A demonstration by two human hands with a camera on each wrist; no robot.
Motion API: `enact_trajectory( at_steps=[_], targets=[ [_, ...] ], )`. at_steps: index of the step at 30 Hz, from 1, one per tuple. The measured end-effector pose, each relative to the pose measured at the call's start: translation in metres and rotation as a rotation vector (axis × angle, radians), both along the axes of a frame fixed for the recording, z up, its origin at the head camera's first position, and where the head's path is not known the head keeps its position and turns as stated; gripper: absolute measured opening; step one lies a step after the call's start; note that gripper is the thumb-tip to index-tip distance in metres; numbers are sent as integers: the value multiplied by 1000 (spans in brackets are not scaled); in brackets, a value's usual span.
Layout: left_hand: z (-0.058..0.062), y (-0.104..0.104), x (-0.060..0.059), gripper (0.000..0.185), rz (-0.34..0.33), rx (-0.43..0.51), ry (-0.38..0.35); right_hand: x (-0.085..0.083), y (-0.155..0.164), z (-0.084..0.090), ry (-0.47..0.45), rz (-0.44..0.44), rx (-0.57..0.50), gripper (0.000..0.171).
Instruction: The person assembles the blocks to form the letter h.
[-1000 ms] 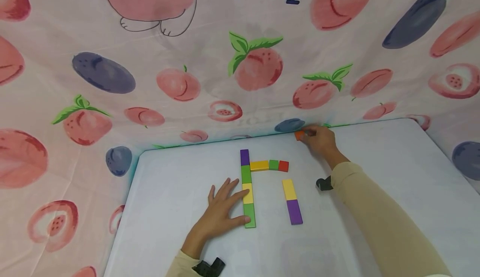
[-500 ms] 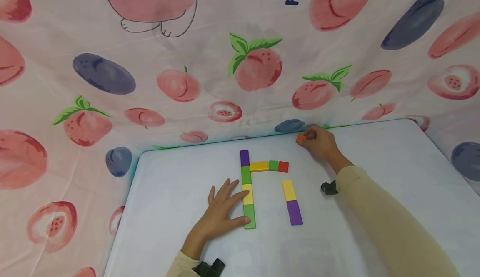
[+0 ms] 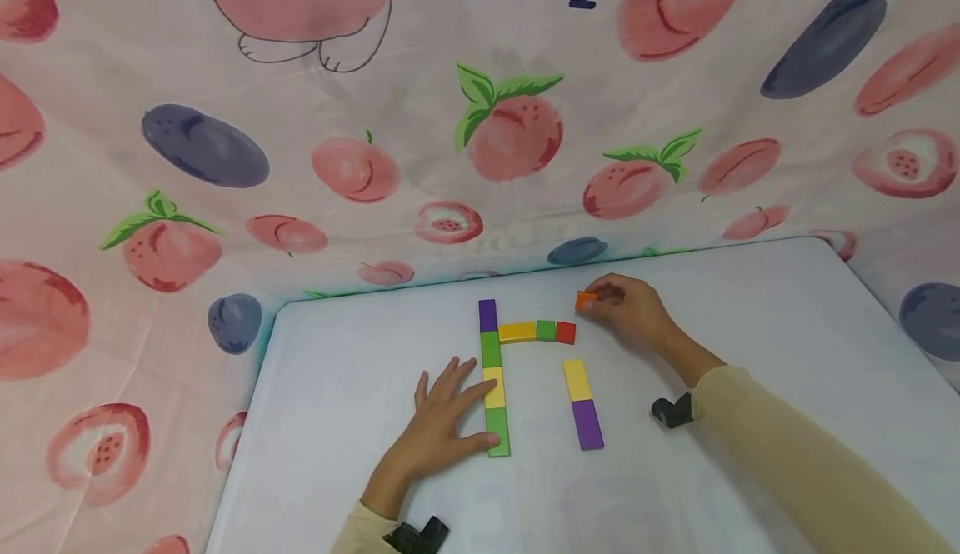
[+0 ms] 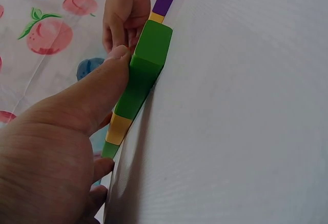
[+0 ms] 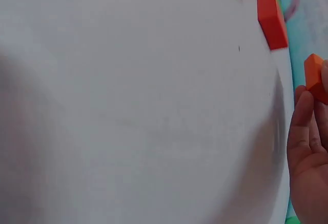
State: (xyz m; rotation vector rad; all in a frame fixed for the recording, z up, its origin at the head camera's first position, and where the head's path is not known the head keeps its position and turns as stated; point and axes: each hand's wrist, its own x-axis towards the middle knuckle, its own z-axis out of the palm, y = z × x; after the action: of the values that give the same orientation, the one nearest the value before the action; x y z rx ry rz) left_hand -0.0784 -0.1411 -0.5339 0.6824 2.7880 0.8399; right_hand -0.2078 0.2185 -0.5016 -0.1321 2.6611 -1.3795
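Between thumb and fingers, my right hand (image 3: 630, 311) pinches a small orange block (image 3: 585, 300), just behind and right of the red block (image 3: 566, 333). That red block ends a short row with a green block (image 3: 546, 331) and a yellow-orange block (image 3: 517, 332). The row meets a long column of a purple block (image 3: 488, 315), a green block (image 3: 491, 349), a yellow block (image 3: 492, 397) and a nearer green block (image 3: 501, 421). My left hand (image 3: 438, 429) rests with spread fingers along this column, its thumb on the near green block (image 4: 146, 65) and a fingertip on the yellow one.
Right of the column, a separate yellow block (image 3: 577, 380) and purple block (image 3: 588, 425) lie end to end. All sit on a white table (image 3: 360, 354). A fruit-print cloth (image 3: 420, 162) hangs behind and to the sides. A black camera mount sits on each wrist.
The right hand has brought the orange block from the table's back edge toward the front and slightly left, near the red block. The left hand and the laid blocks stay in place.
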Motion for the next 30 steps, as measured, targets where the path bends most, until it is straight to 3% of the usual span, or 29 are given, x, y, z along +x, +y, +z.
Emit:
enact_trajectory(
  at_steps=[11,16,23,30],
  targets=[
    [0,0,0,74,-2,2,6,31,-6,6,-101,51,-32,33],
    [0,0,-1,74,0,-5,6,42,-9,8,-99,66,-20,33],
    [2,0,0,74,-1,3,-1,51,-17,6,-146,20,-34,28],
    [3,0,1,74,-1,3,-3,56,-22,2,-137,28,-22,28]
  ],
)
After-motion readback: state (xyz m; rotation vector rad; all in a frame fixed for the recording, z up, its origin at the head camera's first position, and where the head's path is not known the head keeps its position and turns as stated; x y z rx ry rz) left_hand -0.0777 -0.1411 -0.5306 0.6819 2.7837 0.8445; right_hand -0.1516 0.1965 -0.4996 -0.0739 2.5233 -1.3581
